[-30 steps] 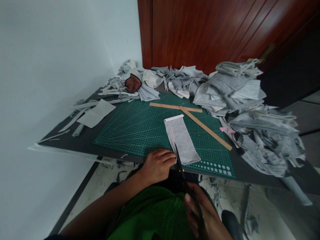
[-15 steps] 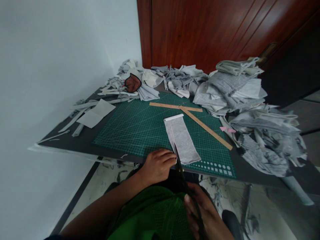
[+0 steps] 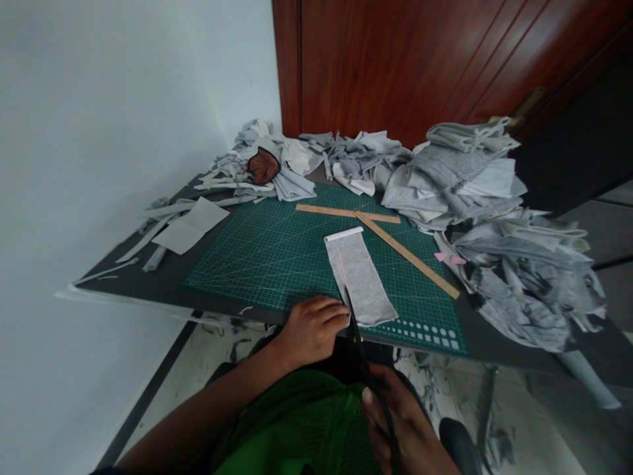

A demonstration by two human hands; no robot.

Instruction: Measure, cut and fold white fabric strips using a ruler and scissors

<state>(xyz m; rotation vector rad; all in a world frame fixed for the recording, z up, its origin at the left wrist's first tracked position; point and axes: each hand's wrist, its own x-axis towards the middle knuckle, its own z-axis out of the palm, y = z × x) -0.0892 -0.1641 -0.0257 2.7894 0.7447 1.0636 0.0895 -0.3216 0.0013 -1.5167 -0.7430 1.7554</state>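
A grey strip of fabric [image 3: 364, 280] with a rolled white far end lies on the green cutting mat [image 3: 257, 254]. A faint pink line runs along its left side. My right hand [image 3: 403, 422] is wrapped round the handles of black scissors [image 3: 360, 343], below the table's front edge. Their blades reach up into the near left part of the fabric, along the line. My left hand [image 3: 316, 330] rests at the mat's front edge, its fingers closed on the fabric's near left edge beside the blades. The fingertips are partly hidden.
Two wooden rulers [image 3: 408, 254] cross on the mat behind the fabric. Heaped grey cloth [image 3: 450, 175] stands at the right, with more scraps [image 3: 356, 158] along the back. A brown cloth piece [image 3: 263, 165] and pale sheets [image 3: 190, 225] lie at the left. A wall borders the left side.
The scissors and my right hand have shifted very slightly. My left hand and the fabric look the same.
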